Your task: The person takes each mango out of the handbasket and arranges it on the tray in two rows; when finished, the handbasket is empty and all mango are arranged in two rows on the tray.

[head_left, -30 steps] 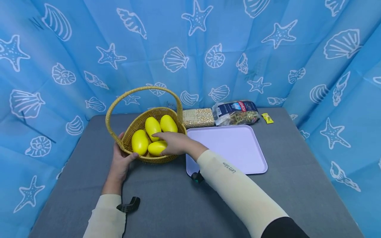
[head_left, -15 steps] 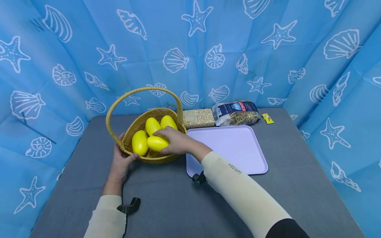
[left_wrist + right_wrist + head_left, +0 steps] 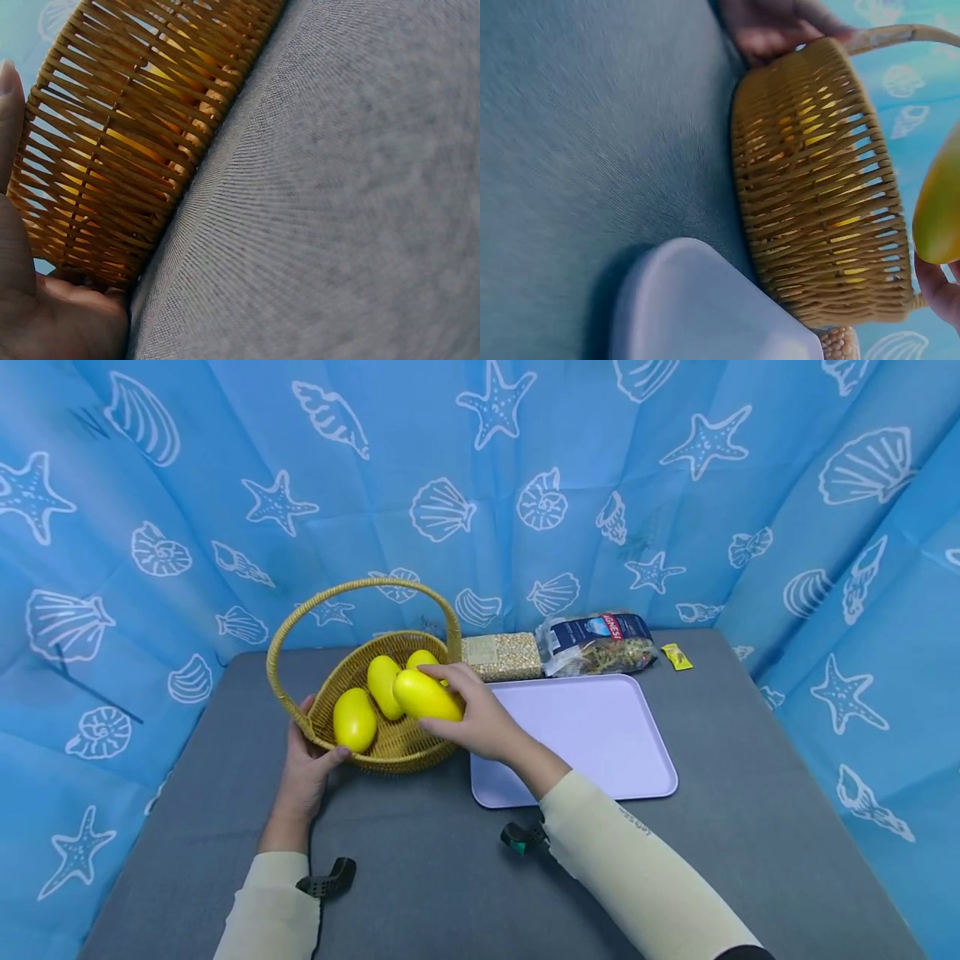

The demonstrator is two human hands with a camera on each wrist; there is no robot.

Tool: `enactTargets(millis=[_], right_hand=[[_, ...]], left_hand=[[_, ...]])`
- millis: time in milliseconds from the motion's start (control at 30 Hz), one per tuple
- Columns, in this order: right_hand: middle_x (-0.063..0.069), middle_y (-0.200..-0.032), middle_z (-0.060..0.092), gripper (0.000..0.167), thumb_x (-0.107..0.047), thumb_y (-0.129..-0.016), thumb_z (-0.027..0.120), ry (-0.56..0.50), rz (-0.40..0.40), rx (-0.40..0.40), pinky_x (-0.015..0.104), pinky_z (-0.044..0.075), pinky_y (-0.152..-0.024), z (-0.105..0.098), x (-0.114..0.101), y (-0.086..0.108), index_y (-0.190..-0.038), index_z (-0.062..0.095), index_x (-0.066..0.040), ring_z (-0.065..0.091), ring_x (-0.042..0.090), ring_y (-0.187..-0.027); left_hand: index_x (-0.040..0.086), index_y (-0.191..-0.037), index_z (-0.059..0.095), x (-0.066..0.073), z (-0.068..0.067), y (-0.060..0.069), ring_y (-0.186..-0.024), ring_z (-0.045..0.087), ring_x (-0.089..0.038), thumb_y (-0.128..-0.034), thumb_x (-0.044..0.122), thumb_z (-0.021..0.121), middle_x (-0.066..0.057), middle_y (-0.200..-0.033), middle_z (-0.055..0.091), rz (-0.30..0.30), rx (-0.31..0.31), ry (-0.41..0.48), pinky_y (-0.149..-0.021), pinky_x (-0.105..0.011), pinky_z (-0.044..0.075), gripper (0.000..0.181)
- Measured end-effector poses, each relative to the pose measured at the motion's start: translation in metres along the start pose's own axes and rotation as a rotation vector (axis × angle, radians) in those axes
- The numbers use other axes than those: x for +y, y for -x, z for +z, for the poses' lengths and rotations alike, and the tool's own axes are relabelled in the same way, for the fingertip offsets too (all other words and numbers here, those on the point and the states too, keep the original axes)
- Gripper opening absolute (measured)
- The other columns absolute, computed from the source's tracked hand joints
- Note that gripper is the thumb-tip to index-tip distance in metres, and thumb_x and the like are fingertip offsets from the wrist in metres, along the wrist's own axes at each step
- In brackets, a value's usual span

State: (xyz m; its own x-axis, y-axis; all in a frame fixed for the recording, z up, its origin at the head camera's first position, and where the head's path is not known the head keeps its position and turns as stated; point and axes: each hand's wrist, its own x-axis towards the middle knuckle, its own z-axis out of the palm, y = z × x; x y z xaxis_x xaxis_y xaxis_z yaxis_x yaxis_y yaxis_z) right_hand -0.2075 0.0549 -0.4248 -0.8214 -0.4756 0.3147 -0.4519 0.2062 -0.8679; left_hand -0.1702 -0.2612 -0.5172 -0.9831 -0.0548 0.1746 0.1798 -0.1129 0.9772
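Observation:
A wicker basket (image 3: pixel 397 763) with a tall arched handle holds three yellow mango-like fruits, one (image 3: pixel 354 720) at its left side. The left hand (image 3: pixel 303 772) grips the basket's left rim, thumb over the edge; in the left wrist view that hand (image 3: pixel 56 315) lies against the woven wall (image 3: pixel 112 150). Above the basket's right part, the right hand (image 3: pixel 483 714) pinches a fourth yellow fruit (image 3: pixel 423 695) between thumb and fingers. The right wrist view shows this fruit (image 3: pixel 941 210) raised beyond the basket rim, with fingertips at its end.
Right of the basket lies a lilac tray (image 3: pixel 600 735). Behind it are a bag of grains (image 3: pixel 502 657), a pasta bag (image 3: pixel 598 645) and a small yellow packet (image 3: pixel 677 657). A blue shell-print curtain (image 3: pixel 495 527) stands behind the grey table (image 3: pixel 420 860).
The right hand has closed round the front fruit and lifted it up and to the right, baring the basket's floor beneath. The left hand has stayed on the rim.

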Motion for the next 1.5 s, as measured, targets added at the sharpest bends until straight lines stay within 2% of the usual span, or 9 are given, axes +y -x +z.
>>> enactTargets(millis=[200, 400, 633, 867, 1100, 1267, 1400, 1500], right_hand=[[0.009, -0.149, 0.051, 0.071, -0.02, -0.095, 0.082, -0.078, -0.01, 0.064, 0.054, 0.052, -0.098, -0.015, -0.004, 0.024, -0.16, 0.054, -0.012, 0.054, 0.03, -0.124], [0.005, -0.149, 0.053, 0.07, -0.017, -0.097, 0.083, -0.05, -0.025, 0.1, 0.053, 0.052, -0.096, -0.032, 0.0, 0.04, -0.161, 0.054, -0.017, 0.055, 0.029, -0.124], [0.01, -0.146, 0.052, 0.072, -0.011, -0.097, 0.083, -0.046, 0.02, 0.182, 0.053, 0.052, -0.095, -0.053, 0.012, 0.056, -0.162, 0.052, -0.014, 0.056, 0.033, -0.122], [0.014, -0.15, 0.05, 0.073, -0.008, -0.097, 0.084, -0.024, 0.074, 0.294, 0.054, 0.049, -0.094, -0.072, 0.034, 0.065, -0.162, 0.05, -0.009, 0.055, 0.034, -0.123], [0.016, -0.145, 0.052, 0.074, -0.011, -0.094, 0.087, 0.107, 0.117, 0.35, 0.055, 0.049, -0.092, -0.08, 0.052, 0.067, -0.16, 0.054, -0.01, 0.056, 0.035, -0.122], [0.02, -0.144, 0.051, 0.074, -0.014, -0.093, 0.089, 0.253, 0.155, 0.344, 0.058, 0.049, -0.095, -0.076, 0.065, 0.066, -0.158, 0.054, -0.005, 0.055, 0.038, -0.121], [0.022, -0.146, 0.052, 0.075, -0.021, -0.093, 0.089, 0.428, 0.24, 0.315, 0.061, 0.047, -0.098, -0.074, 0.07, 0.067, -0.158, 0.054, -0.007, 0.056, 0.04, -0.121], [0.021, -0.146, 0.051, 0.077, -0.024, -0.094, 0.089, 0.498, 0.33, 0.289, 0.061, 0.047, -0.099, -0.075, 0.07, 0.067, -0.16, 0.052, -0.01, 0.057, 0.041, -0.122]], left_hand=[[0.015, -0.173, 0.017, -0.002, 0.001, -0.001, -0.147, 0.039, -0.027, -0.1031, -0.012, 0.066, -0.018, -0.17, 0.03, 0.014, -0.005, 0.021, -0.11, -0.025, 0.041, 0.09], [0.016, -0.173, 0.018, -0.006, 0.0, -0.003, -0.147, 0.038, -0.027, -0.1032, -0.011, 0.067, -0.017, -0.17, 0.03, 0.014, -0.005, 0.022, -0.111, -0.026, 0.041, 0.09], [0.019, -0.173, 0.019, -0.007, 0.001, -0.003, -0.148, 0.038, -0.027, -0.1026, -0.01, 0.068, -0.014, -0.17, 0.031, 0.0, -0.002, 0.012, -0.111, -0.026, 0.041, 0.091], [0.018, -0.173, 0.019, -0.006, 0.001, -0.003, -0.148, 0.038, -0.027, -0.1027, -0.011, 0.067, -0.014, -0.17, 0.031, -0.002, 0.001, 0.004, -0.111, -0.025, 0.041, 0.091], [0.016, -0.174, 0.017, -0.005, -0.002, 0.0, -0.146, 0.04, -0.025, -0.1026, -0.014, 0.064, -0.017, -0.17, 0.029, 0.018, -0.01, 0.026, -0.109, -0.026, 0.042, 0.09], [0.015, -0.173, 0.017, -0.007, -0.006, 0.002, -0.145, 0.041, -0.025, -0.1022, -0.014, 0.064, -0.017, -0.17, 0.03, 0.019, -0.002, 0.032, -0.109, -0.026, 0.043, 0.09], [0.016, -0.174, 0.017, -0.006, -0.005, 0.001, -0.146, 0.04, -0.026, -0.1031, -0.011, 0.065, -0.017, -0.171, 0.029, 0.013, -0.018, 0.016, -0.11, -0.026, 0.042, 0.09], [0.016, -0.174, 0.016, -0.004, -0.003, 0.0, -0.146, 0.04, -0.026, -0.1034, -0.011, 0.064, -0.017, -0.171, 0.029, 0.015, -0.025, 0.018, -0.11, -0.026, 0.042, 0.089]])
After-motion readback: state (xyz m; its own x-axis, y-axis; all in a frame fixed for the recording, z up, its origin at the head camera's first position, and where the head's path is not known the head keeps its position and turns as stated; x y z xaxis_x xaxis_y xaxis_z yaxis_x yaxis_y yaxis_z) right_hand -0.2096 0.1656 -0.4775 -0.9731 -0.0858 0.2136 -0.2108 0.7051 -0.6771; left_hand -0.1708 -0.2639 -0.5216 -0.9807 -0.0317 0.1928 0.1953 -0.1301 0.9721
